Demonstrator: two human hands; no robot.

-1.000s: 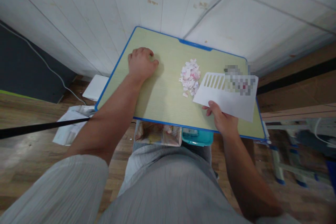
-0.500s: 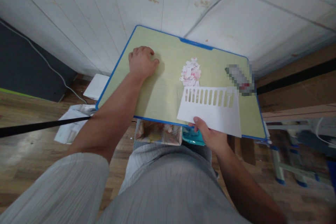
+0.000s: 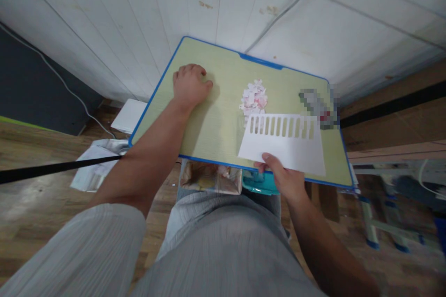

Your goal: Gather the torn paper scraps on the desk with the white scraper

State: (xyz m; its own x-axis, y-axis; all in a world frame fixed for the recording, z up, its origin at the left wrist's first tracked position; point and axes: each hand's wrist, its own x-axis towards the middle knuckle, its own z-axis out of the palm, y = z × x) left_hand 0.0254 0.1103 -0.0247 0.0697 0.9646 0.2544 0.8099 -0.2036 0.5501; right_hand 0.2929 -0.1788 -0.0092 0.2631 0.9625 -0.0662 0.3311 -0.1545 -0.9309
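The right hand (image 3: 284, 178) pinches the near edge of a white slotted sheet (image 3: 282, 151) over the near right part of the bench (image 3: 212, 132). The sheet's long axis runs left to right, its right end slightly nearer; its row of slots faces the far side, just beside a heap of paper scraps (image 3: 253, 97). The left hand (image 3: 191, 84) rests far left, fingers loosely bent, thumb apart.

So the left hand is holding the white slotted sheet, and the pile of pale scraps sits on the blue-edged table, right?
Not quite: the right hand holds the white slotted sheet, as the head view shows. The pile of pale scraps does sit on the blue-edged table.
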